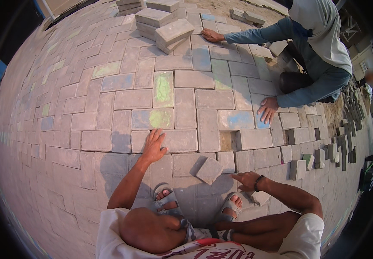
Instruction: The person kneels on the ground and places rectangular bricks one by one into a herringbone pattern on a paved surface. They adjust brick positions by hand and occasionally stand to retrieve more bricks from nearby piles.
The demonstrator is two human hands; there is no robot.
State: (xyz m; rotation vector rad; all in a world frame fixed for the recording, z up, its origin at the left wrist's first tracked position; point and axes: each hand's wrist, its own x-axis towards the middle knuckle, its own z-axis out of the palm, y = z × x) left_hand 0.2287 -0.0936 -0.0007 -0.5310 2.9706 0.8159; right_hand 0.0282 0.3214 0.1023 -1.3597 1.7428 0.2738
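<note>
My left hand (153, 146) lies flat with fingers spread on a grey paving block (177, 140), just below a block with blue and yellow-green paint (152, 118). My right hand (247, 180) hovers low over the paving, its index finger stretched toward the left and the other fingers bent; nothing shows in it. Left of that fingertip, a loose half block (209, 171) lies askew on the paving. Behind it a small squarish block (226, 162) sits in the row, below a sandy gap (228, 140). A broken block piece (260, 197) is partly hidden under my right wrist.
A co-worker (316, 56) crouches at the far right, one hand (212, 35) and the other (268, 109) on the paving. Stacked blocks (165, 28) stand at the back. Raised blocks (298, 136) and several upright ones (298, 169) line the right side. My sandalled feet (167, 198) are close by.
</note>
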